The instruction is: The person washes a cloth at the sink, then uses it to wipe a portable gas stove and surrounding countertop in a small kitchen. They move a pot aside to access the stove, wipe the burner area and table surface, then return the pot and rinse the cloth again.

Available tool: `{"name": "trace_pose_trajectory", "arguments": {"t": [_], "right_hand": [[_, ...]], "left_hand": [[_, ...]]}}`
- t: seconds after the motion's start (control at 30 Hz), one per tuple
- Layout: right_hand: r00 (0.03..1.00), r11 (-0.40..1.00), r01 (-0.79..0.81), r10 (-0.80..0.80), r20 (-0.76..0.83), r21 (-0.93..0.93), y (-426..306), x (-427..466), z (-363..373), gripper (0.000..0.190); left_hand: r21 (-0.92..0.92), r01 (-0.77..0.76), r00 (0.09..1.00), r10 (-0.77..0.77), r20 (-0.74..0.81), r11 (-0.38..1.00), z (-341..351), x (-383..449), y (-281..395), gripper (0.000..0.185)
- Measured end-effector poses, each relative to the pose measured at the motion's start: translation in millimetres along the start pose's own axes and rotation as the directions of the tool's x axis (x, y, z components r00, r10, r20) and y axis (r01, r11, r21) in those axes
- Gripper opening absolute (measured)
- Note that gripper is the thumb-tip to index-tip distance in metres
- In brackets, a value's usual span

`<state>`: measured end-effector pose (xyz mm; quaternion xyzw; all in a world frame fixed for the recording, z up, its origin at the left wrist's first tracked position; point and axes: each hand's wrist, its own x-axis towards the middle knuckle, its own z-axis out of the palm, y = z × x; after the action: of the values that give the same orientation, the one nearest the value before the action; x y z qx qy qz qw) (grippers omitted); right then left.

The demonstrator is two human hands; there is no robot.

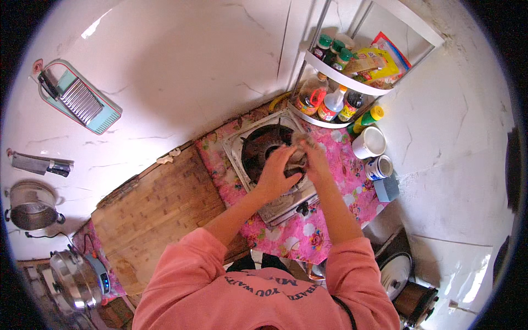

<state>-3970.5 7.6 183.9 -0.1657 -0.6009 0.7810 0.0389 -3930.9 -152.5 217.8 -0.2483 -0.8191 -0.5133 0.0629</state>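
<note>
Both of my hands are together over the right part of a gas stove (255, 165) with a round black burner ring. My left hand (275, 171) curves around the left side of a small, blurred greyish thing (296, 159), thumb and fingers spread against it. On its other side my right hand (315, 159) grips it, fingers bent over its top. What the thing is I cannot tell, as the fingers cover much of it. A black knob (304, 208) sits on the stove's front.
A wooden board (156, 214) lies left of the stove. Right of it, a white corner rack (346, 76) holds bottles and packets, near a white tub (369, 142) and a blue box (387, 189). A steel electric pot (76, 280) stands at the lower left.
</note>
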Motion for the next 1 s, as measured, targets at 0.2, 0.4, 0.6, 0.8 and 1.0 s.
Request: {"name": "trace_pose_trajectory", "arguments": {"t": [0.2,0.4,0.6,0.8,1.0], "right_hand": [[0.885,0.519,0.458,-0.340,0.317,-0.722,-15,122,-4,0.043],[0.643,0.186,0.761,-0.337,0.687,-0.621,36,178,27,0.040],[0.635,0.335,0.754,-0.151,0.758,-0.565,18,169,9,0.053],[0.711,0.398,0.626,0.062,0.700,-0.671,-1,138,-55,0.060],[0.690,0.459,0.620,0.067,0.721,-0.636,13,130,-107,0.056]], "left_hand": [[0.291,0.381,0.922,-0.337,-0.192,0.878,-74,-32,-85,0.045],[0.497,0.385,0.896,-0.443,0.000,0.778,-80,-49,-139,0.061],[0.716,0.364,0.834,-0.551,0.034,0.595,-87,-49,-119,0.061],[0.722,0.363,0.837,-0.546,0.025,0.589,-80,-47,-118,0.059],[0.734,0.308,0.857,-0.511,0.061,0.605,-77,-48,-126,0.062]]}}
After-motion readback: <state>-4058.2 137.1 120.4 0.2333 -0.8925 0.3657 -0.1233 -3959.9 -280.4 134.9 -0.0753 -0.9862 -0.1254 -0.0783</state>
